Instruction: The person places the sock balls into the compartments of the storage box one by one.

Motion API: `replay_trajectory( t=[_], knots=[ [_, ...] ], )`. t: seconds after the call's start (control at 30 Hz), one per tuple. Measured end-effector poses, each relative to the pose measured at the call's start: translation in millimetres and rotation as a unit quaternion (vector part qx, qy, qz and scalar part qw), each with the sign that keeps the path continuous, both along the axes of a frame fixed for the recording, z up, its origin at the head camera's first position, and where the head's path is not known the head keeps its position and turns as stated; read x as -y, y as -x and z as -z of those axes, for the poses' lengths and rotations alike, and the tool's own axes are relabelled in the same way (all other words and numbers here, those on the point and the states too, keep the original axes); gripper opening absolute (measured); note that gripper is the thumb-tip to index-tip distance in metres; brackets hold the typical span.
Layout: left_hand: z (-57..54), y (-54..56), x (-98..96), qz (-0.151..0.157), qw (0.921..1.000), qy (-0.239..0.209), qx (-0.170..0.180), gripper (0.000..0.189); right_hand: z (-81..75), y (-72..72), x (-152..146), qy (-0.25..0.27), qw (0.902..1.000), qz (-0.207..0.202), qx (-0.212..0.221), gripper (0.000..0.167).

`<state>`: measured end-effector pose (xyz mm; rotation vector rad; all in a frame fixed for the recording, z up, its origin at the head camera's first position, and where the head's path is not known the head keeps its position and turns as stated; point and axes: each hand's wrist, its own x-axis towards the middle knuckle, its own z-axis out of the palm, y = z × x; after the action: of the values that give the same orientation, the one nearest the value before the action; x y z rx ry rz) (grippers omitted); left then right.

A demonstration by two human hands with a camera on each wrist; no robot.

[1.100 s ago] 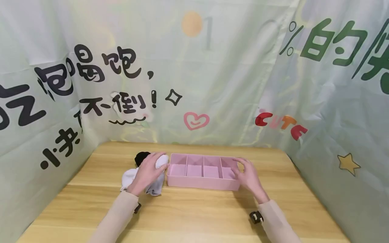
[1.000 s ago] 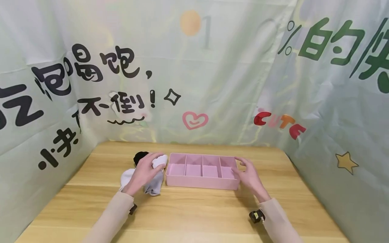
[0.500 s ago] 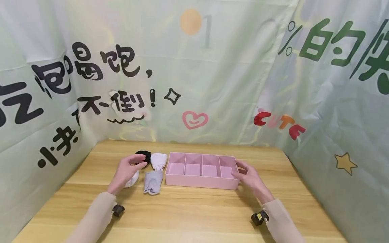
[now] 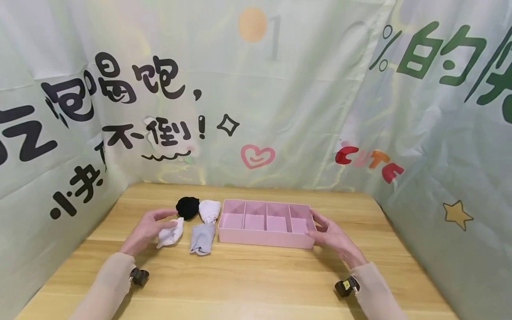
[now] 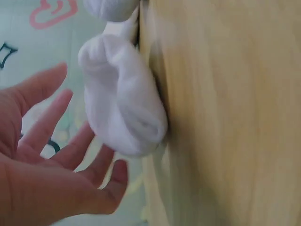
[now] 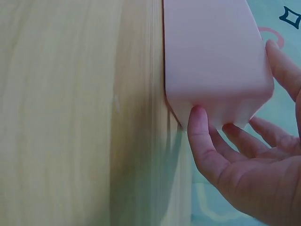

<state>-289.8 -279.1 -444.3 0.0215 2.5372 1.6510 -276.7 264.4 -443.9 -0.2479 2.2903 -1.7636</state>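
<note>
In the head view, a small bundled white sock lies at the left, beside my left hand. That hand's fingers are spread and loosely bent; in the left wrist view they reach close beside the sock, and whether the fingertips touch it I cannot tell. Behind it sits a black bundled sock, with another white one and a grey one to the right. My right hand holds the right end of a pink box, fingers against the end wall and thumb at the rim.
Three dividers split the pink box into open compartments. It stands on a wooden table whose back edge meets a printed cloth backdrop. Cloth also hangs along both sides. Each wrist carries a small black camera, such as the right one.
My left hand has moved left, off the grey and right-hand white socks, to the leftmost white sock. My right hand has settled closer against the box's end. The box stays in place.
</note>
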Motion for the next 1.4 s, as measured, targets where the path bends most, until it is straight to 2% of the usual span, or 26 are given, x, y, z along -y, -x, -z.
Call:
replay_trajectory(
  t=[0.13,0.27,0.47,0.67,0.8,0.87,1.17,1.4],
  knots=[
    [3.0,4.1,8.8,0.033,0.9989,-0.028,0.021,0.067,0.3,1.5,0.0,0.006,1.0,-0.002,0.008,0.087],
    [4.4,5.3,14.9,0.062,0.9967,-0.037,0.037,0.069,0.8,3.4,2.1,0.015,0.9998,0.004,0.011,0.086],
    [8.2,6.4,18.8,0.088,0.9933,-0.051,0.054,0.063,2.1,0.9,2.5,0.023,0.9993,0.013,0.025,0.084],
    [10.8,9.7,17.2,0.095,0.9907,-0.062,0.076,0.057,1.0,-1.5,1.0,0.025,0.9993,0.01,0.024,0.087],
    [12.3,9.0,16.5,0.082,0.9916,-0.058,0.082,0.055,0.3,-2.2,1.7,0.022,0.9992,0.012,0.03,0.087],
    [12.8,9.0,16.2,0.072,0.9926,-0.055,0.081,0.054,-0.1,-2.2,2.0,0.021,0.9993,0.012,0.029,0.087],
    [14.8,9.0,18.0,0.077,0.9914,-0.064,0.084,0.054,-1.1,-1.7,3.5,0.029,0.9988,0.02,0.034,0.087],
    [14.4,9.5,16.7,0.061,0.9936,-0.041,0.085,0.049,-0.9,-2.1,2.3,0.023,0.999,0.02,0.033,0.086]
  ],
)
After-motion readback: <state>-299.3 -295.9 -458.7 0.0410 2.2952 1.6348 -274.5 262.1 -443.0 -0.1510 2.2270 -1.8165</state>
